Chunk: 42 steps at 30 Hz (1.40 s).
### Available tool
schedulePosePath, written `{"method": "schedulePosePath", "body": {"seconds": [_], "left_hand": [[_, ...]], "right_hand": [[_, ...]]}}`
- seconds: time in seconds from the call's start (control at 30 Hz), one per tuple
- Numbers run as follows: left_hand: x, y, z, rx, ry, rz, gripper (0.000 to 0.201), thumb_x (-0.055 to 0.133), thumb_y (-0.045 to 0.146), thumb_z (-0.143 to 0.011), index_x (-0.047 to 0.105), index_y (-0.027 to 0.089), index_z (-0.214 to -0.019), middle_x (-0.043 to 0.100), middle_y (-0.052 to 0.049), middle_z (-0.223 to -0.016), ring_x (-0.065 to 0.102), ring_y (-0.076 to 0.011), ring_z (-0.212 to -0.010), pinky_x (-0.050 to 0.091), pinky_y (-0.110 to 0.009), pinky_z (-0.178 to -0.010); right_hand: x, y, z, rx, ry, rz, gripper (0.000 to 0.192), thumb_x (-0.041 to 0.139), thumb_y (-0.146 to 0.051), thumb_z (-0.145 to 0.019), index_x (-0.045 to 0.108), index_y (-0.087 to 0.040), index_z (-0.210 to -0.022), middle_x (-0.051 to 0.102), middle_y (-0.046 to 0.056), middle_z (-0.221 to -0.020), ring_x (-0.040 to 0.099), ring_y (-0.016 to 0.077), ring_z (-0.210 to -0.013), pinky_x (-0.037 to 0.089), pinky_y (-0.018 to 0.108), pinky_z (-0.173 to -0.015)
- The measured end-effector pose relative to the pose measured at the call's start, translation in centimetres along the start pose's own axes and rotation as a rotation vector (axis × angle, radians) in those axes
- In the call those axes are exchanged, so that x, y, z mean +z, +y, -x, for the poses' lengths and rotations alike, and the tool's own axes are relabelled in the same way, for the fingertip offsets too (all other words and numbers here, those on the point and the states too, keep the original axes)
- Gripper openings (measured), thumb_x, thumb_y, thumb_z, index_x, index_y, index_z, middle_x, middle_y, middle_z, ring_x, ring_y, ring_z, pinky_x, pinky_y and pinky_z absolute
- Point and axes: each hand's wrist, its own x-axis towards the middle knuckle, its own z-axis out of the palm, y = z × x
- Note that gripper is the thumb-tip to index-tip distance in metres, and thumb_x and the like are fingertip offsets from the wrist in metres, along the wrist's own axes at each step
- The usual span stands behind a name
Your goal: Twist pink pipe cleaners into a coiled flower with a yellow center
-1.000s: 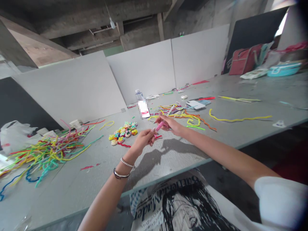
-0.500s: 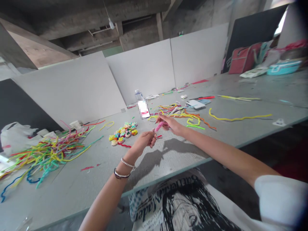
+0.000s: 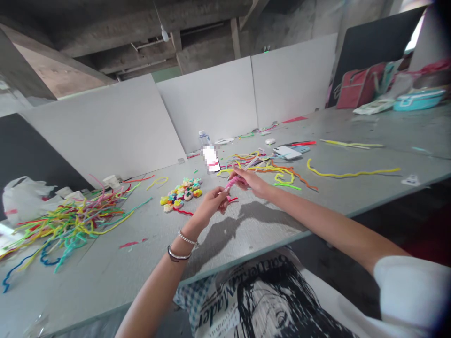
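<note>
A short pink coil of fuzzy pipe cleaner is held up over the table between my two hands. My left hand pinches its lower left end. The fingers of my right hand are closed round its upper right end and hide part of it. Left of my hands lies a cluster of small fuzzy flowers in yellow, white, pink and teal. A red pipe cleaner lies just in front of the cluster, and another short red piece shows behind my left fingers.
Loose pipe cleaners lie behind my right hand; a large tangled pile and a white plastic bag are at left. A lit phone, a bottle and a white phone stand or lie farther back. White panels border the table.
My hands stay nearly in place on the pink coil, with a slight shift of the left fingers. The whole view has moved a little.
</note>
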Motion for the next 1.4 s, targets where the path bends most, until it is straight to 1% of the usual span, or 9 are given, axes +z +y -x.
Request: {"method": "schedulePosePath", "body": {"seconds": [0.07,0.17,0.27,0.43,0.73,0.87,1.2,1.3,1.4], "left_hand": [[0.0,0.0,0.0,0.007,0.018,0.028,0.032,0.058,0.048,-0.076,0.048,0.018,-0.075,0.046,0.007,-0.051,0.04,-0.0046,-0.041,0.033,-0.017,-0.042],[-0.1,0.0,-0.1,0.01,0.072,0.056,0.034,0.059,0.05,-0.075,0.048,0.017,-0.075,0.045,0.007,-0.049,0.039,-0.0041,-0.04,0.032,-0.017,-0.041],[-0.2,-0.1,-0.3,0.02,0.108,0.081,0.034,0.059,0.05,-0.074,0.049,0.017,-0.075,0.044,0.007,-0.049,0.039,-0.0036,-0.04,0.031,-0.016,-0.041],[-0.2,-0.2,-0.3,0.018,0.125,0.102,0.033,0.06,0.048,-0.074,0.05,0.017,-0.075,0.045,0.007,-0.049,0.039,-0.0034,-0.039,0.032,-0.015,-0.041],[-0.2,-0.2,-0.3,0.021,0.143,0.113,0.036,0.061,0.051,-0.073,0.05,0.017,-0.074,0.045,0.007,-0.048,0.04,-0.0043,-0.039,0.031,-0.016,-0.04],[-0.3,-0.3,-0.4,0.042,0.131,0.125,0.038,0.058,0.054,-0.074,0.051,0.017,-0.076,0.046,0.007,-0.049,0.04,-0.0044,-0.039,0.031,-0.016,-0.04],[-0.2,-0.2,-0.3,0.026,0.116,0.15,0.037,0.06,0.053,-0.073,0.049,0.018,-0.075,0.044,0.007,-0.047,0.04,-0.0047,-0.038,0.031,-0.016,-0.039],[-0.3,-0.3,-0.4,0.043,0.117,0.163,0.036,0.06,0.053,-0.074,0.051,0.017,-0.075,0.045,0.007,-0.049,0.04,-0.0045,-0.039,0.031,-0.016,-0.039],[-0.4,-0.5,-0.4,0.05,0.117,0.168,0.036,0.059,0.053,-0.074,0.053,0.017,-0.077,0.045,0.007,-0.049,0.04,-0.0043,-0.04,0.03,-0.016,-0.04]], "right_hand": [[-0.1,0.2,-0.1,-0.024,-0.022,0.033,0.052,0.042,-0.066,-0.08,0.054,-0.018,-0.064,0.033,-0.006,-0.043,0.024,0.0069,-0.039,0.015,0.024,-0.041],[-0.1,0.4,-0.2,-0.051,-0.064,0.078,0.055,0.042,-0.067,-0.08,0.042,-0.019,-0.053,0.032,-0.006,-0.042,0.024,0.0062,-0.039,0.016,0.024,-0.041],[0.0,0.3,-0.2,-0.049,-0.064,0.068,0.053,0.047,-0.066,-0.078,0.039,-0.019,-0.053,0.033,-0.006,-0.045,0.027,0.0058,-0.04,0.017,0.024,-0.041],[0.2,0.1,0.0,-0.04,-0.071,-0.002,0.045,0.056,-0.058,-0.076,0.043,-0.018,-0.06,0.036,-0.006,-0.048,0.029,0.0057,-0.042,0.019,0.023,-0.042],[-0.3,0.6,-0.3,-0.013,-0.125,-0.129,0.033,0.062,-0.048,-0.075,0.053,-0.017,-0.076,0.041,-0.006,-0.054,0.029,0.0057,-0.043,0.017,0.023,-0.042],[-0.5,0.6,-0.4,-0.018,-0.148,-0.159,0.03,0.063,-0.045,-0.074,0.053,-0.017,-0.077,0.043,-0.006,-0.055,0.029,0.0055,-0.043,0.016,0.023,-0.043],[-0.9,0.8,-0.6,-0.034,-0.189,-0.189,0.024,0.062,-0.04,-0.076,0.057,-0.017,-0.08,0.042,-0.005,-0.054,0.03,0.0059,-0.044,0.018,0.023,-0.044],[-1.0,1.0,-0.6,-0.033,-0.196,-0.204,0.023,0.062,-0.039,-0.077,0.057,-0.017,-0.077,0.042,-0.005,-0.055,0.03,0.0059,-0.045,0.018,0.023,-0.044],[-1.2,1.0,-0.7,-0.025,-0.197,-0.216,0.022,0.062,-0.038,-0.077,0.059,-0.017,-0.08,0.042,-0.004,-0.056,0.031,0.0063,-0.046,0.019,0.022,-0.044]]}}
